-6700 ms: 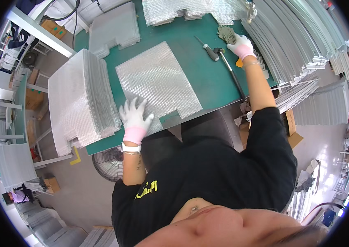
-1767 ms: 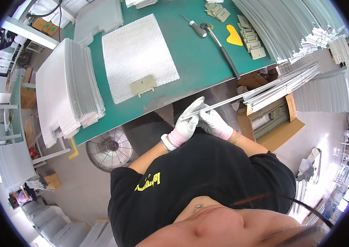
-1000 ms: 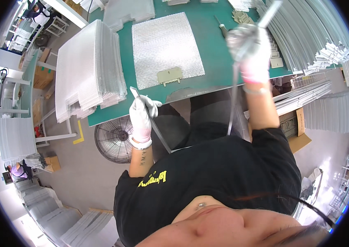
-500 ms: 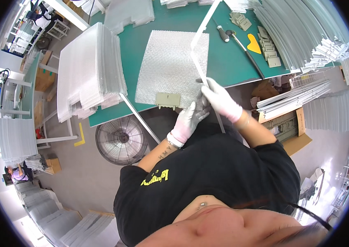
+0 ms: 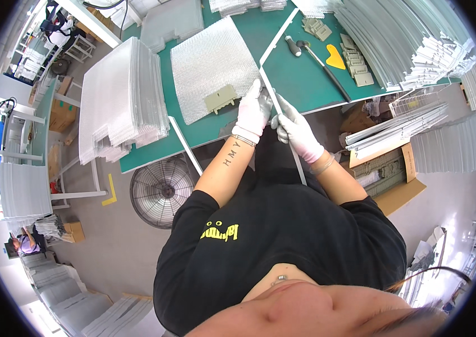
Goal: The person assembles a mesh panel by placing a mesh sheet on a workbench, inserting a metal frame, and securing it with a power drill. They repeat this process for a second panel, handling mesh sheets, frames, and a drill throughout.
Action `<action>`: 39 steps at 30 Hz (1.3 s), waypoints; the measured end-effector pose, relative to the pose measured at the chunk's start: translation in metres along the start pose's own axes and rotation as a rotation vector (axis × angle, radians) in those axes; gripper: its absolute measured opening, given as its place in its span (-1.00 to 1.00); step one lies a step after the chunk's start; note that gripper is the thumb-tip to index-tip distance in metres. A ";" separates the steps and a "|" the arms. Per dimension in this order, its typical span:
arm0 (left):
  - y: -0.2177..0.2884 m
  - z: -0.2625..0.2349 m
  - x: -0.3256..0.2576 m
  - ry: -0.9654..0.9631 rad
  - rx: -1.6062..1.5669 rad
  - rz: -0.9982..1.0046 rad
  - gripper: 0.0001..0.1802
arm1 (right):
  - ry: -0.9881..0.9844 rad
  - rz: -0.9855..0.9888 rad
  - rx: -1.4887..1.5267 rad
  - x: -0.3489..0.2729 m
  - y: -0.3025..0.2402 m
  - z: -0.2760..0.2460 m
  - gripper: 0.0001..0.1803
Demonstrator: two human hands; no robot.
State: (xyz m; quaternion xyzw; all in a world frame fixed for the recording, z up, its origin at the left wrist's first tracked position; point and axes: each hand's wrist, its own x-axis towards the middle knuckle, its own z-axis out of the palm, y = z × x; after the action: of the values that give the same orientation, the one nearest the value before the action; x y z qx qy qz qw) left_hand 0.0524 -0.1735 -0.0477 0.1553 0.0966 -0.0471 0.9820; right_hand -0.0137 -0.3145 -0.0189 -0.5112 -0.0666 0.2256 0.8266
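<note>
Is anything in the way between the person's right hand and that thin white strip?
Nothing visible is: the gloved right hand has the thin white strip in its grasp. The left hand is close beside; whether it touches too is unclear.

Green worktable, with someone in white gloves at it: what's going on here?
A gloved person's right hand holds a long pale strip; the left hand is close beside it, its grip unclear. On the green worktable lies a silvery sheet with a beige plate on its near part. A hammer and a flat yellow piece lie to the right.
</note>
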 end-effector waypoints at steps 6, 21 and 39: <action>-0.006 -0.004 -0.002 -0.028 0.114 0.065 -0.65 | 0.059 -0.003 -0.083 0.000 -0.006 0.005 -0.34; 0.003 0.002 -0.003 0.014 0.105 0.071 -0.65 | -0.092 0.045 0.138 0.002 -0.008 0.000 -0.31; -0.003 0.011 -0.003 0.075 0.252 0.229 -0.75 | -0.027 0.049 0.002 -0.016 -0.005 0.004 -0.35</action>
State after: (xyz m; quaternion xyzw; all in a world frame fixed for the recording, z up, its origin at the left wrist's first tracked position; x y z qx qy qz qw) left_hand 0.0509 -0.1799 -0.0378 0.2890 0.1081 0.0593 0.9494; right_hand -0.0275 -0.3198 -0.0106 -0.5090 -0.0651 0.2527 0.8203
